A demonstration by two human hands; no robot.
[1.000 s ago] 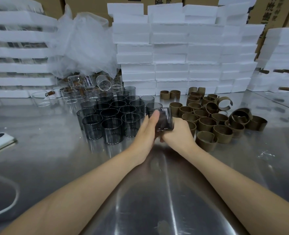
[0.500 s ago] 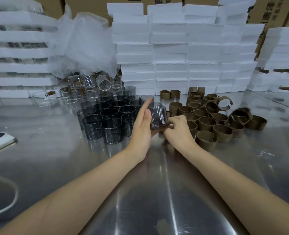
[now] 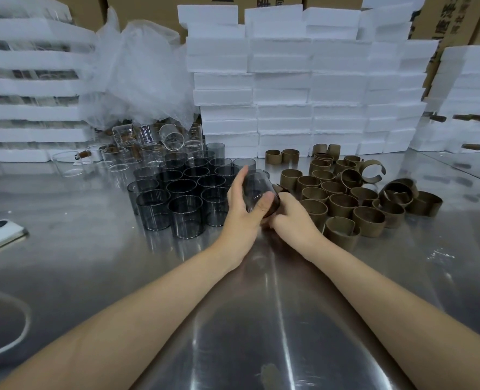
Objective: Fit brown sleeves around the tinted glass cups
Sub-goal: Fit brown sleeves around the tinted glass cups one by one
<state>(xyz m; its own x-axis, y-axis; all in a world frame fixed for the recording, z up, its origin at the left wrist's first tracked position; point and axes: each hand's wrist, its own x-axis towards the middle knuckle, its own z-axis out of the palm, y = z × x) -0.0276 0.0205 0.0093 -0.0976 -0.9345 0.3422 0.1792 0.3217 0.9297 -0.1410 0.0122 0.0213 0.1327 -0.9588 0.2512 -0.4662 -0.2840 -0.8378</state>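
Hands: left holds tilted cup (right grips sleeve).

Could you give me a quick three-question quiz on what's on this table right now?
1. True or false: the left hand holds a tinted cup at a tilt.
2. Pick one: the loose sleeves lie on which side of the standing cups? A) left B) right C) on top of them
3. Fill in: behind the table's goods stand stacks of white ___ blocks.

Key: 1 true; 2 B; 3 foam.
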